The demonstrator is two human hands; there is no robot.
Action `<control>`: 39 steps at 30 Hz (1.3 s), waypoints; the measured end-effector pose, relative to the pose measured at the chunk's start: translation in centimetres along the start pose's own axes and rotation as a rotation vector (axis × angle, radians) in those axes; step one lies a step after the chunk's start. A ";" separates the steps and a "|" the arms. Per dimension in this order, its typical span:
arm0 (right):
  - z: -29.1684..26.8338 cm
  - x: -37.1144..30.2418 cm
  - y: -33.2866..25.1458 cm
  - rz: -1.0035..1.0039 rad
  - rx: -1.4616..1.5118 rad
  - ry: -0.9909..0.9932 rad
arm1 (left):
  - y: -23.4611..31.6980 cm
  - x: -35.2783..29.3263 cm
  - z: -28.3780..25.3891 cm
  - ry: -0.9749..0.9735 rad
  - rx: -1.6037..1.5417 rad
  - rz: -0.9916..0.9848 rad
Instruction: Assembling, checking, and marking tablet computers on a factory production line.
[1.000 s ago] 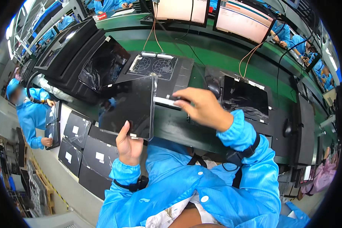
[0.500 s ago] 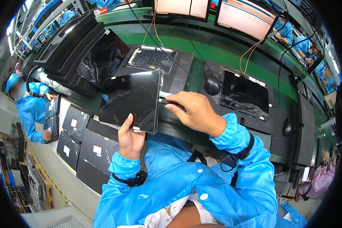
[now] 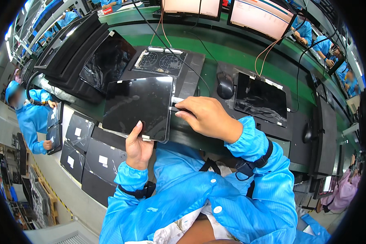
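My left hand grips a black tablet by its lower edge, thumb on top of the screen and the other fingers underneath. The tablet is tilted toward me, its dark glass bearing small light tabs at the edges. At its right edge, my right hand is closed in a pinch on a small cable plug, mostly covered by the fingertips. Just above them a white tab sticks out from the same edge. Whether the plug is fully seated cannot be made out.
Another tablet lies on a dark mat to the right, beside a black mouse. A film-covered tablet leans against stacked black trays. Beyond stand monitors. At left, a co-worker handles dark panels.
The tablet and both hands have shifted very slightly left, and the tablet lies a little flatter. Both hands keep their hold.
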State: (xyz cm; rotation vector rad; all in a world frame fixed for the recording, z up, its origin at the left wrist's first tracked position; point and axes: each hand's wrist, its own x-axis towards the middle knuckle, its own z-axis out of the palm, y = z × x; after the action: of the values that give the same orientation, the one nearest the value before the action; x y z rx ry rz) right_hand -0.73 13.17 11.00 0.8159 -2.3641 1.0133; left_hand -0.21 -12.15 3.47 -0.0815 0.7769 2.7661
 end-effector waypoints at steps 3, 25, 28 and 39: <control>-0.2 0.6 0.2 -0.018 -0.002 -0.068 | 0.3 0.3 0.2 0.009 0.059 0.001; 3.9 1.6 8.5 -0.027 -0.538 0.034 | 1.6 14.0 6.3 -0.081 0.514 -0.696; 5.1 1.6 9.4 -0.020 -0.468 -0.043 | 2.7 13.8 0.4 -0.147 1.278 -0.110; 5.4 3.0 8.6 -0.015 -0.473 -0.147 | 1.5 16.9 -3.1 0.031 2.063 0.937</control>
State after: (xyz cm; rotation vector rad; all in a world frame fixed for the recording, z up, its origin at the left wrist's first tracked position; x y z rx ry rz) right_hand -9.49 12.88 5.05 0.7389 -2.5631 0.3640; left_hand -16.93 -10.93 -0.48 0.7211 3.5273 0.9002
